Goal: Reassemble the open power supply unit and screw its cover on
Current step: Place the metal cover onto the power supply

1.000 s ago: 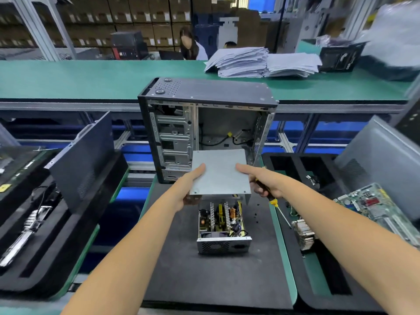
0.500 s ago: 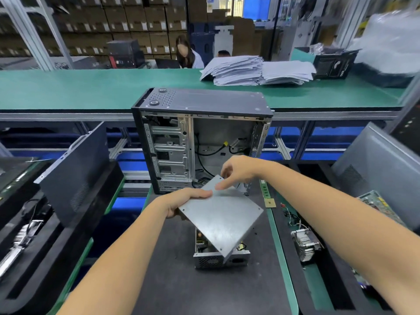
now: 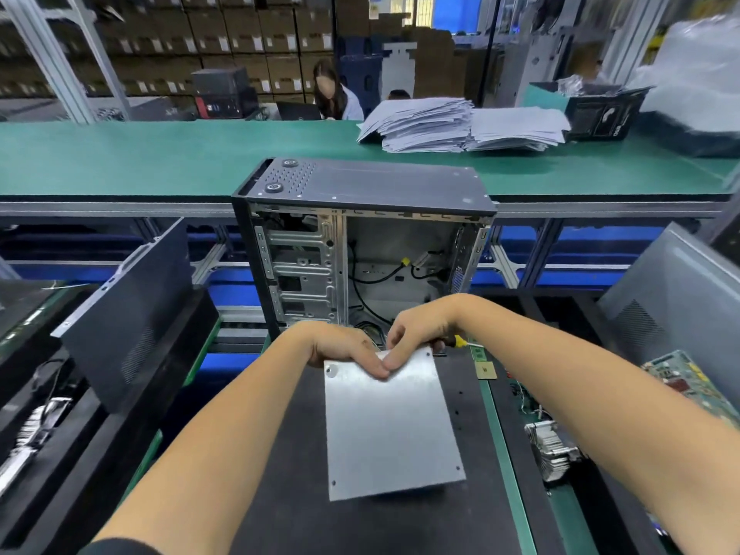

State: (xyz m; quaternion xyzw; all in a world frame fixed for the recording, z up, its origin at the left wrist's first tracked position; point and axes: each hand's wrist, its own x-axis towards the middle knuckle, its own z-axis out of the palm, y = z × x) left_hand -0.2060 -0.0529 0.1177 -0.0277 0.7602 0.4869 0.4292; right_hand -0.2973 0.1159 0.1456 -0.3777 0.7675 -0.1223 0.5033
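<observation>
The grey metal cover (image 3: 392, 426) lies flat over the power supply unit on the black mat (image 3: 288, 454) and hides the unit's body entirely. My left hand (image 3: 344, 348) curls its fingers over the cover's far edge. My right hand (image 3: 420, 334) meets it there, fingertips on the same edge, and keeps a screwdriver (image 3: 458, 340) tucked in its palm, the yellow and black handle sticking out to the right. Small screw holes show at the cover's corners.
An open PC case (image 3: 360, 186) stands upright just behind my hands. A black side panel (image 3: 132, 310) leans at the left. On the right are a heatsink (image 3: 552, 450), a green motherboard (image 3: 688, 382), a small chip (image 3: 485, 370) and a grey panel (image 3: 672, 298).
The cover was held tilted above the open unit, whose circuit board showed. It has come down level over the unit, and both hands have shifted to its far edge.
</observation>
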